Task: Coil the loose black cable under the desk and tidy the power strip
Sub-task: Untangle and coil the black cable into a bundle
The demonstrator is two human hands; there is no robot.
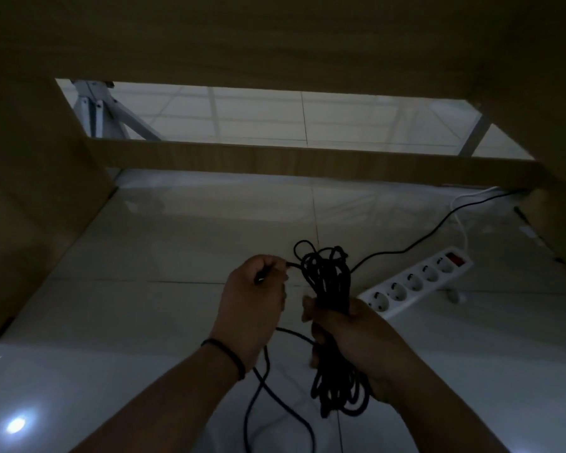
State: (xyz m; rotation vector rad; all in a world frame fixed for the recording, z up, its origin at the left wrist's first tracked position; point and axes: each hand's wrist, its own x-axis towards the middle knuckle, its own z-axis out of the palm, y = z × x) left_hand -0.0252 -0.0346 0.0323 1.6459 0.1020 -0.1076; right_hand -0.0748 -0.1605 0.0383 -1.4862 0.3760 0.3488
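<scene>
A bundle of coiled black cable (pixel 327 276) stands up out of my right hand (pixel 350 335), which grips it round the middle; more loops hang below that hand. My left hand (pixel 255 299) is just to the left of the bundle and pinches a strand of the same cable near its top. A loose length of the cable trails down between my forearms to the floor. The white power strip (pixel 419 281) lies on the tiled floor to the right of my hands, with a red switch at its far end.
I am under a wooden desk; its side panels (pixel 30 207) flank the space and a crossbar (pixel 275 158) runs across the back. A thin black wire (pixel 438 227) and a white lead (pixel 461 223) run along the floor toward the right rear corner.
</scene>
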